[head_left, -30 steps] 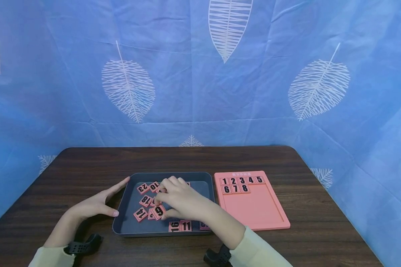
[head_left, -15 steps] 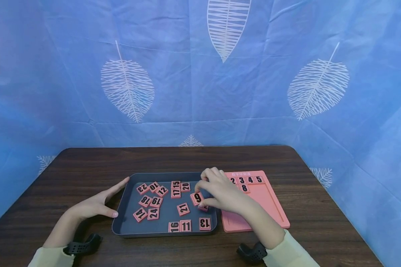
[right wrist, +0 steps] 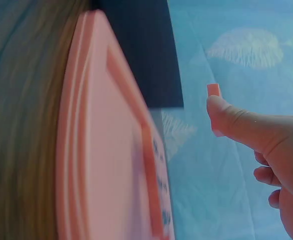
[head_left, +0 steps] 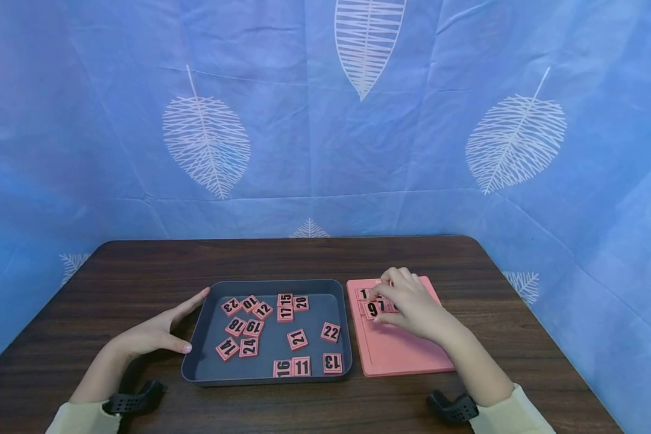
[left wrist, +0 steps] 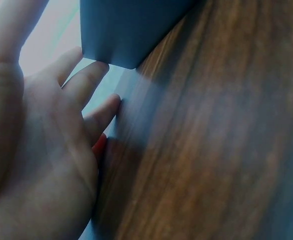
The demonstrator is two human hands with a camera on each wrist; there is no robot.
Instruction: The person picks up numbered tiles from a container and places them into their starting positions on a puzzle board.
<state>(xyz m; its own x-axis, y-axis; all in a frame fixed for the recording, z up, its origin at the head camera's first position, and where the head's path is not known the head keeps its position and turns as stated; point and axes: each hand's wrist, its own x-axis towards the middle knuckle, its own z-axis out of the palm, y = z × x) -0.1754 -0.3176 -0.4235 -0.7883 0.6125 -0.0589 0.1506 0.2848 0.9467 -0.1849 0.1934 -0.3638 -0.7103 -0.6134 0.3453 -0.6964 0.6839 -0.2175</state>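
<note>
In the head view my right hand (head_left: 412, 304) pinches a pink number tile (head_left: 371, 310), marked 9, between thumb and fingers. The tile is over the upper left of the pink puzzle board (head_left: 404, 352), overlapping its rows of tiles. Some board tiles are hidden behind the hand. The right wrist view has the tile (right wrist: 214, 110) edge-on, held above the board (right wrist: 106, 150). My left hand (head_left: 152, 331) is spread along the left side of the dark tray (head_left: 195, 361), thumb and index finger at its rim. In the left wrist view its fingers (left wrist: 86, 82) are extended towards the tray.
Several loose number tiles lie in the tray at various angles, among them tile 22 (head_left: 330, 332), tile 13 (head_left: 333, 363) and tile 11 (head_left: 301, 366). Tray and board stand side by side on a dark wooden table (head_left: 282, 259). Behind hangs a blue leaf-patterned cloth (head_left: 282, 150).
My right hand has carried the 9 tile rightward from the tray to over the board's upper left. Tile 22 has come into full view. The left hand has stayed at the tray.
</note>
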